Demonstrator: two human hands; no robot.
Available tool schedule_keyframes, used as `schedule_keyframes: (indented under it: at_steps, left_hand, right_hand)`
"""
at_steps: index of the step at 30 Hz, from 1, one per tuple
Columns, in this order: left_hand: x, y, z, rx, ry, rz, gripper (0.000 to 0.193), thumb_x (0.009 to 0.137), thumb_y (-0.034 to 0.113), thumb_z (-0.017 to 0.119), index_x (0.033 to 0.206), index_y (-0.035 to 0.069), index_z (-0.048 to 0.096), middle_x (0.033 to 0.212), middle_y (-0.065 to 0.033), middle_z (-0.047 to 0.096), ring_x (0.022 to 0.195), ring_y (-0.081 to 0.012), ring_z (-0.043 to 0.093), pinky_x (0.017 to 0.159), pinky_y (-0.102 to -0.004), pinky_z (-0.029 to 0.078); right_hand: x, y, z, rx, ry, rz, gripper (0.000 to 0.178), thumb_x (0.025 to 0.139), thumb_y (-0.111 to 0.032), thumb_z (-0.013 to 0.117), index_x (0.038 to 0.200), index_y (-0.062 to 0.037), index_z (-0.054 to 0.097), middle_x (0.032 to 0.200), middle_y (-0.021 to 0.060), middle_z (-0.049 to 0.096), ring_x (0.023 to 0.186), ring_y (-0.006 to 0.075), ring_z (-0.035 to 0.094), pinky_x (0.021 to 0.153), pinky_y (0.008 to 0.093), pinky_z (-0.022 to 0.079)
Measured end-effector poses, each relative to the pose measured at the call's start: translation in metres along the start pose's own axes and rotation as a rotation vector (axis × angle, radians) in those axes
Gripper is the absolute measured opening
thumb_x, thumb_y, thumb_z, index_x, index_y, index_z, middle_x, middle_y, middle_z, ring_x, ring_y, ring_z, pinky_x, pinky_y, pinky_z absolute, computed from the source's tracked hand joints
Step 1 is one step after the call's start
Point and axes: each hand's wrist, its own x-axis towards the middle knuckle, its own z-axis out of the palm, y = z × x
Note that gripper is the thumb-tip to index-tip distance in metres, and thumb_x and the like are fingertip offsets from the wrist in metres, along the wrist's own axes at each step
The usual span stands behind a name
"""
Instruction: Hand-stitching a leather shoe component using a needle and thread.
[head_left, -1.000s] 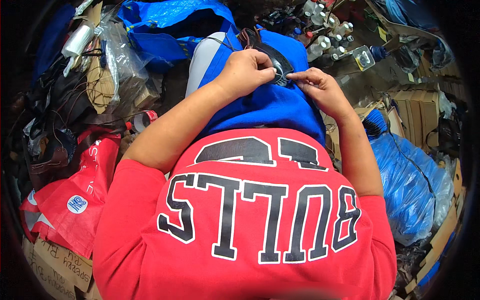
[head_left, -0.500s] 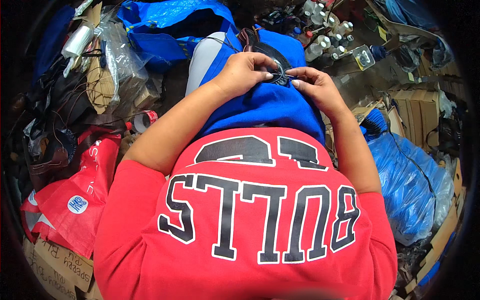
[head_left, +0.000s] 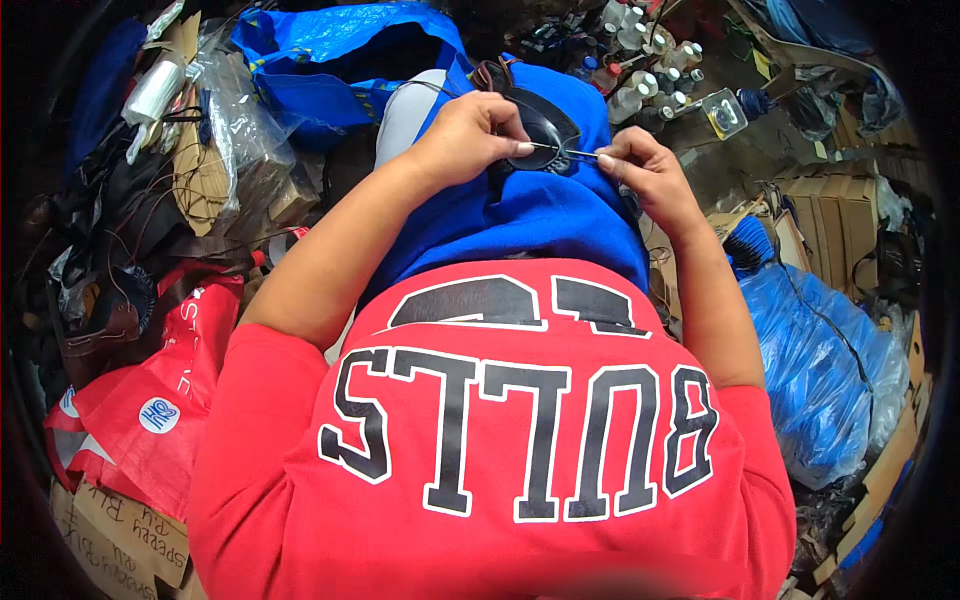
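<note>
A black, glossy leather shoe upper (head_left: pixel 545 125) with a puckered near edge lies on the blue cloth (head_left: pixel 520 205) over my lap. A brown part of it shows at its far end. My left hand (head_left: pixel 480 135) is closed in a pinch above the upper's left side, on a thin needle-like piece (head_left: pixel 543 146). At the right edge of the upper, my right hand (head_left: pixel 645 170) pinches another thin, dark needle-like piece (head_left: pixel 582 154). The two thin pieces point toward each other over the puckered edge. Any thread joining them is too fine to make out.
Several plastic bottles (head_left: pixel 640 90) stand at the far right. A blue bag (head_left: pixel 350 40) lies open at the far left. Red bags (head_left: pixel 150 400) and cardboard are on my left; a blue plastic-wrapped bundle (head_left: pixel 815 370) and cardboard boxes (head_left: pixel 830 235) on my right.
My hands have moved apart, the left one to the left and the right one slightly to the right. More of the black upper and the thin pieces now shows between them.
</note>
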Motion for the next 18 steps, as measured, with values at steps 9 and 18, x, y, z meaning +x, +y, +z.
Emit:
schedule_keyframes:
  at_steps: [9, 18]
  left_hand:
    - [0.005, 0.021, 0.003, 0.206, -0.163, 0.084, 0.013, 0.082, 0.013, 0.061, 0.092, 0.005, 0.064, 0.083, -0.0143, 0.066, 0.079, -0.0289, 0.064, 0.071, -0.036, 0.05]
    - [0.01, 0.016, 0.005, 0.278, -0.235, 0.179, 0.014, 0.085, 0.012, 0.059, 0.098, 0.006, 0.061, 0.083, -0.015, 0.065, 0.078, -0.0298, 0.064, 0.07, -0.0345, 0.049]
  right_hand:
    - [-0.024, 0.002, -0.011, -0.086, -0.037, 0.142, 0.014, 0.08, -0.015, 0.069, 0.084, -0.003, 0.063, 0.086, 0.0, 0.053, 0.082, 0.0072, 0.048, 0.073, 0.0215, 0.038]
    - [-0.014, -0.037, -0.042, -0.065, 0.027, -0.06, 0.014, 0.078, -0.012, 0.066, 0.078, 0.0014, 0.066, 0.091, 0.0051, 0.06, 0.089, 0.0135, 0.054, 0.08, 0.026, 0.041]
